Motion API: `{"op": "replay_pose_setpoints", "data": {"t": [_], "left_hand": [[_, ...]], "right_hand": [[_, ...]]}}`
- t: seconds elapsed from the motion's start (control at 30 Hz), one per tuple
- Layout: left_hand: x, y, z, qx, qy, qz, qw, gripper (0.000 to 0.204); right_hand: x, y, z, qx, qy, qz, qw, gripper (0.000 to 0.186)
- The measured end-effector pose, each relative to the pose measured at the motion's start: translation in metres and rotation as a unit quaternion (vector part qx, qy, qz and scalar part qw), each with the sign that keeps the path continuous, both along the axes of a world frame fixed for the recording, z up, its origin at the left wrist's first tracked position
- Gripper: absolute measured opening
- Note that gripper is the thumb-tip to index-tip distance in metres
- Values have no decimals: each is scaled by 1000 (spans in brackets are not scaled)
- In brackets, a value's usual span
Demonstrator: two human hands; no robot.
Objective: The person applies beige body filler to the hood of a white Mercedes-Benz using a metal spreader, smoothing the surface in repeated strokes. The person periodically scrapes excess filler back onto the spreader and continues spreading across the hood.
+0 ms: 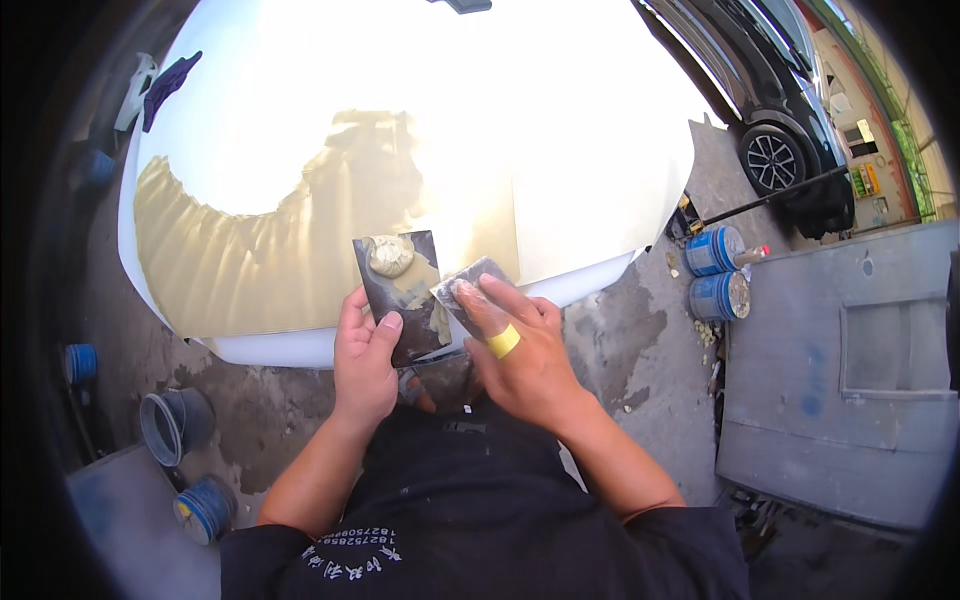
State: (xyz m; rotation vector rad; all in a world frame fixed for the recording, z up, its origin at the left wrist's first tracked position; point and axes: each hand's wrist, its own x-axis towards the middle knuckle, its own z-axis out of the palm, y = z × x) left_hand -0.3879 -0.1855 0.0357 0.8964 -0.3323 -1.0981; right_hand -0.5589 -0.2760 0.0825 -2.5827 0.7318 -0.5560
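Observation:
My left hand [368, 350] is closed on the lower left edge of a dark flat putty board [385, 310]. A rounded lump of pale putty [390, 256] sits near its top, with more putty smeared below. In my right hand [520, 350] is a grey putty spreader [482, 272], its edge close to the board's right side; whether they touch I cannot tell. Yellow tape is wrapped round a finger of that hand. Just beyond both hands lies a large white panel [590, 180], with beige putty [260, 270] spread over its left and near middle part.
Blue-labelled cans [715, 250] stand right of the panel, beside a grey flat panel [830, 370]. A black car [770, 110] is parked at the far right. On the left are a grey bucket [178, 425] and a blue can [205, 508]. Dark cloth [172, 88] hangs at the panel's far left.

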Motion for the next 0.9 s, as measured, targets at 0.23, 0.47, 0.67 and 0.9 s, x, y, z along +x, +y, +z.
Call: {"op": "replay_pose_setpoints", "data": {"t": [0.23,0.47,0.67,0.9], "left_hand": [[-16,-26,5,-18,-69,75,995,42],[-31,-26,8,20,-66,136,988,44],[-48,5,-9,49,-18,174,983,44],[-44,27,-20,47,3,198,979,44]], "right_hand": [[-49,-50,-9,48,80,-2,996,55],[-26,-173,-7,0,162,-83,983,52],[25,-219,-9,-5,268,-57,962,57],[35,-210,-16,-12,323,8,946,59]]}}
